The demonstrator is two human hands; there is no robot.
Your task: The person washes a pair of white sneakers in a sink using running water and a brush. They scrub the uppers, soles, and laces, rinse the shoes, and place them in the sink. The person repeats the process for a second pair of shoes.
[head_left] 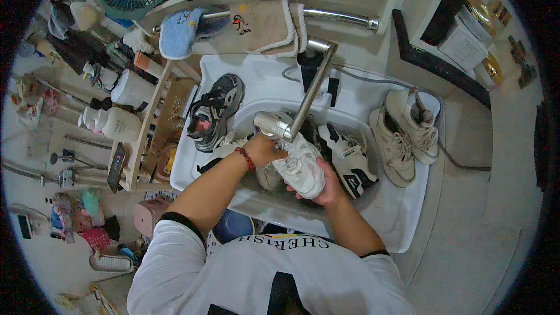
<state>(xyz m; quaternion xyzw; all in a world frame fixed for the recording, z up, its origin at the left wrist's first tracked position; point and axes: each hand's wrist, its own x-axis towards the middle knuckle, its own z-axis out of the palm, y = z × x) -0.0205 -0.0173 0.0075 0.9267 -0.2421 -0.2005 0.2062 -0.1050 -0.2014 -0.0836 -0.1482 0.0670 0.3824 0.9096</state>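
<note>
A white lace-up sneaker (307, 168) is held over the sink basin (297, 216), its toe pointing toward me. My right hand (329, 186) cups the toe end from the side and below. At the sneaker's upper part is my left hand (262, 151), thumb against the shoe; its other fingers are largely hidden. Just above that hand hangs the ribbed head of a metal faucet (271, 126), covering part of the shoe. A white-and-black sneaker (348, 157) leans in the basin to the right. Another pale shoe (269, 177) shows partly beneath my hands.
A dark grey sneaker (216, 111) stands on the sink's left ledge. Beige high-top shoes (400, 135) occupy the right ledge. Towels (267, 26) hang from a metal rail behind. At left, a wooden rack (146, 135) carries a pump bottle (116, 124) and a phone (117, 167).
</note>
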